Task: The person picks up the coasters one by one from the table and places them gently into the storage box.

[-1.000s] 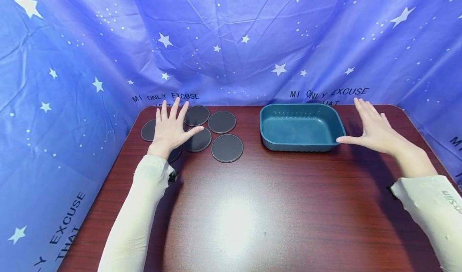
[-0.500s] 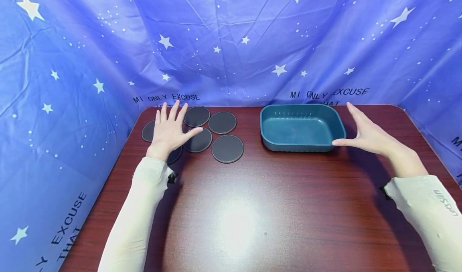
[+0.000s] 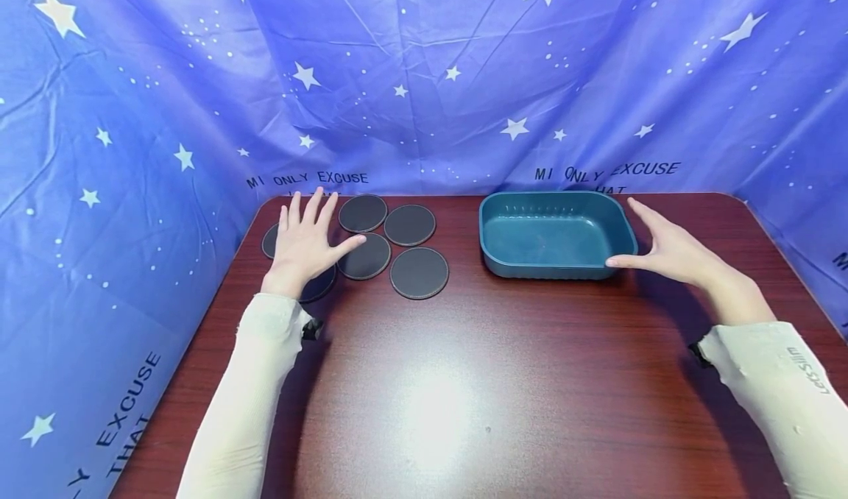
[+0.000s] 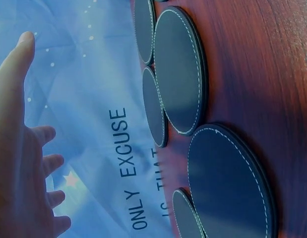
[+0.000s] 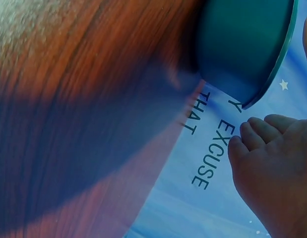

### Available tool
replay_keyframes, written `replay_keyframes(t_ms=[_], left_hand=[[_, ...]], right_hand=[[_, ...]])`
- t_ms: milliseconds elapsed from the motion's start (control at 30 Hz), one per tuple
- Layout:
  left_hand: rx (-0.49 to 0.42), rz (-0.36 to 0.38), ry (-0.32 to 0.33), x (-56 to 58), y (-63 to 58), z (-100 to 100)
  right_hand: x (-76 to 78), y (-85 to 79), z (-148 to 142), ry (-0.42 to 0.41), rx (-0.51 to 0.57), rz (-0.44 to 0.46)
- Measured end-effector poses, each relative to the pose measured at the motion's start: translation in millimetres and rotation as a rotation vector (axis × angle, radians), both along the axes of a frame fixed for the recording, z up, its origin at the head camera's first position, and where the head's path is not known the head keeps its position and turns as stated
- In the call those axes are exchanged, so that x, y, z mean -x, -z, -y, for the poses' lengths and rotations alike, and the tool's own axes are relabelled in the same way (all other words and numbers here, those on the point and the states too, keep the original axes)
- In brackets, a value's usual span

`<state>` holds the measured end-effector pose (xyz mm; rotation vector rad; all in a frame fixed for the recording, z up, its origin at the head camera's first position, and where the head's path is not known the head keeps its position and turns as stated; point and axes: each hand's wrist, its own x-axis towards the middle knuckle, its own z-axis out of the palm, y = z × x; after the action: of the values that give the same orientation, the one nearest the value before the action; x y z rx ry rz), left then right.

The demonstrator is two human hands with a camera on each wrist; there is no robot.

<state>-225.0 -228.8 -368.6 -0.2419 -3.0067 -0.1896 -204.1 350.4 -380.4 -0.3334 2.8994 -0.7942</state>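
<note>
Several round black coasters with pale stitched edges lie flat at the back left of the table. Above the leftmost of them hovers my left hand, fingers spread and holding nothing. The left wrist view shows that hand apart from the coasters. A teal rectangular basin stands at the back right, with nothing in it. By its right end is my right hand, thumb extended across the front right corner. The right wrist view has those fingers just off the basin wall; thumb contact is unclear.
The dark red wooden table reflects a bright light near its middle. Blue star-printed cloth hangs along the back and both sides, close to the table edges. A gap of bare wood separates the coasters from the basin.
My right hand has moved left, closer to the basin's right end. My left hand has shifted slightly left and down. The coasters and basin stay in place.
</note>
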Motion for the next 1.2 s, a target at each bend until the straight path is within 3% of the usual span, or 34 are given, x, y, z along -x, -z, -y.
replay_keyframes(t_ms=[333,833,1200], left_hand=[[-0.018,-0.006,-0.020,-3.2,2.2,12.8],[-0.051,-0.010,-0.041,-17.1,1.8,41.6],[-0.209,0.061,-0.086,-37.8,10.6,66.4]], right_hand=[[2.6,5.0,1.2,-0.007,0.005,0.007],[3.5,4.1,3.9,0.009,-0.014,0.050],[2.5,5.5,3.5,0.008,0.002,0.062]])
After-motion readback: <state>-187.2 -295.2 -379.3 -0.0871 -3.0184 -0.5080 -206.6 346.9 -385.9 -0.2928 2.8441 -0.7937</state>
